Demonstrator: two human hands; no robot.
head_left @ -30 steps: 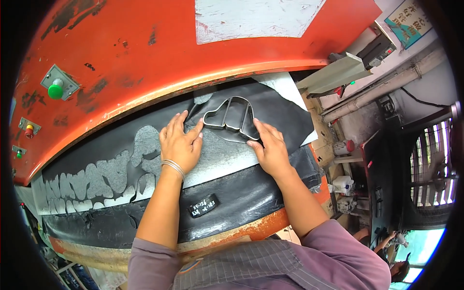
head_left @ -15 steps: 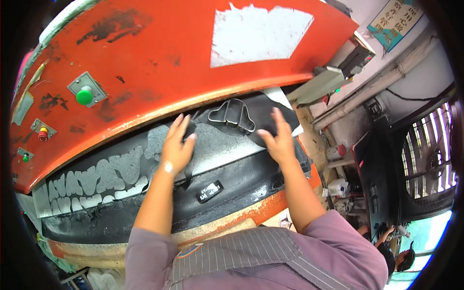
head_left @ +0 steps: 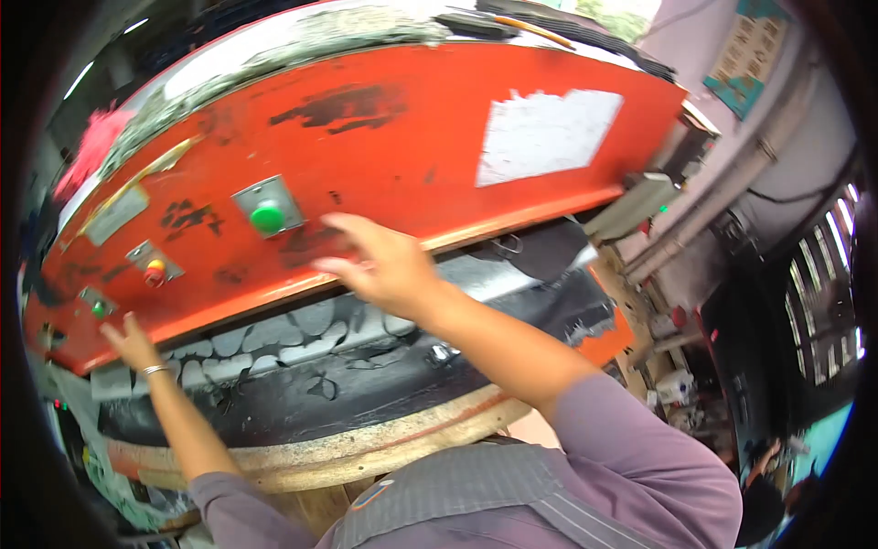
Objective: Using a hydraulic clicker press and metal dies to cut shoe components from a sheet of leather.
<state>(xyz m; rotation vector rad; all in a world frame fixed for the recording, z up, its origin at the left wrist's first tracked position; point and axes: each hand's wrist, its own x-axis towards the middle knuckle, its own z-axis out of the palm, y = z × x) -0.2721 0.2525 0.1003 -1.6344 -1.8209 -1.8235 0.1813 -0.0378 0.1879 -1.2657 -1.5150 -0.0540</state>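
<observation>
My left hand (head_left: 139,348) is at the lower left of the red machine front (head_left: 402,183), its fingertips close to a small green button (head_left: 99,309). Whether it touches that button I cannot tell. My right hand (head_left: 393,274) is held out before the panel, thumb and fingers apart, to the right of a large green button (head_left: 267,218) and short of it. Both hands are empty. Under the panel's lower edge, a metal cutting die (head_left: 508,245) shows only in part on a black sheet (head_left: 551,254).
Between the green buttons sits a red-and-yellow knob (head_left: 155,272). Black scraps with cut-out gaps lie along a pale board (head_left: 219,368) below the panel. Nearer me is a worn wooden edge (head_left: 366,453). Shelves with bottles (head_left: 675,384) stand at right, with another person beyond.
Both hands have left the black sheet and die and moved left, the left one to the panel's lower left, the right one up before the panel. My view has shifted left and up.
</observation>
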